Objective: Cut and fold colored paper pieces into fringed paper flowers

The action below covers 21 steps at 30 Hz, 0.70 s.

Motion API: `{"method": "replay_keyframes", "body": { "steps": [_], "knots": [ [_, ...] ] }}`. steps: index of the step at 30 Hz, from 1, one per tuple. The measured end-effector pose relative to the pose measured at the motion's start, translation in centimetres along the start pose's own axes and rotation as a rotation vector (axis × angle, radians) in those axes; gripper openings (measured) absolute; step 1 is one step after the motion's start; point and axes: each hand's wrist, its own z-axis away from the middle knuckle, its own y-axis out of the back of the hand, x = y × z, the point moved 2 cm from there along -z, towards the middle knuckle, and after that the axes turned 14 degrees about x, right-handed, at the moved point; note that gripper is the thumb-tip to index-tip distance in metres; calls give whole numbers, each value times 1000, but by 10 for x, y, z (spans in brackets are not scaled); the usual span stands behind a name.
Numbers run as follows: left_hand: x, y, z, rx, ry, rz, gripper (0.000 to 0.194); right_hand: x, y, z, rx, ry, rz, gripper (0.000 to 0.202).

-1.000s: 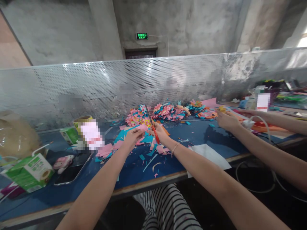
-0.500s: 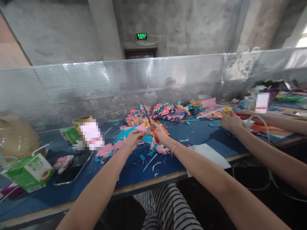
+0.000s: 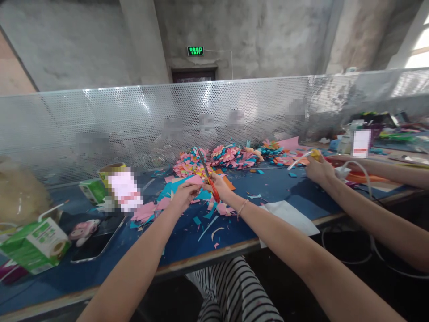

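Cutting would be steadied by holding the pink paper (image 3: pixel 195 180) taut; it is pinched by closed fingers of the left hand (image 3: pixel 185 196) above the counter (image 3: pixel 191 248), while red-handled scissors (image 3: pixel 205 167) are gripped in curled fingers of the right hand (image 3: pixel 221 188).

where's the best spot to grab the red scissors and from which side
Probably by the red handle, coming from the person's own side, as the right hand holds it. The handle end points back toward the person, while the dark blades slant away and leftward, toward the paper flowers.
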Motion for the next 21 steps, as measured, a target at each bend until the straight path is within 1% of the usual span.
{"method": "replay_keyframes", "body": {
  "steps": [6, 13, 18, 21],
  "knots": [
    [-1, 1, 0, 5, -31, -12, 17, -3, 1, -4, -8, -6, 21, 33],
    [4, 3, -4, 1, -116, 22, 16, -1, 1, -3, -34, -2, -28, 34],
    [11, 6, -5, 70, -151, 50, 15, 0, -1, -1, -83, -15, -78, 48],
    [12, 7, -5, 98, -140, 47, 14, 0, -3, -2, -113, -20, -120, 51]
  ]
}}
